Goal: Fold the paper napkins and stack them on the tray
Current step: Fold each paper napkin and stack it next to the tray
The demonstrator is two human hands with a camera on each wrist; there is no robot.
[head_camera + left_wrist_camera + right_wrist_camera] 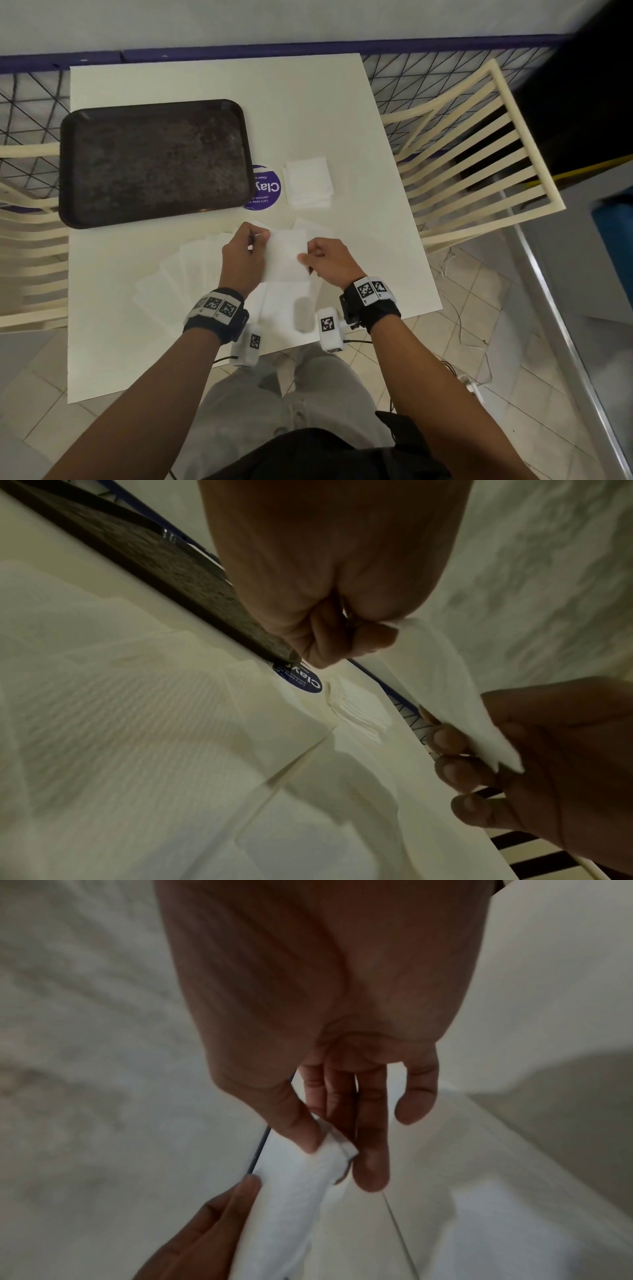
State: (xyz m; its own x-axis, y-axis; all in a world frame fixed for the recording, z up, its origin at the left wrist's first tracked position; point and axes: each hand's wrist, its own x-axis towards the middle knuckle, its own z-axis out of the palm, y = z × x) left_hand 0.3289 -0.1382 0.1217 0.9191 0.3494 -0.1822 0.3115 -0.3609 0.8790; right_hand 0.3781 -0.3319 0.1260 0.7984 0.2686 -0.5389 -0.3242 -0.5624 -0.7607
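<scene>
Napkin held up over the near middle of the table, the left hand pinching its left edge and the right hand pinching its right; more napkins lie fanned beneath, a folded stack sits right of the dark tray

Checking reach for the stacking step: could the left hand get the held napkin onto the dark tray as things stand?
Probably yes. The dark rectangular tray lies bare just ahead of the left hand, nothing between them, though the right hand also pinches the white paper napkin.
</scene>
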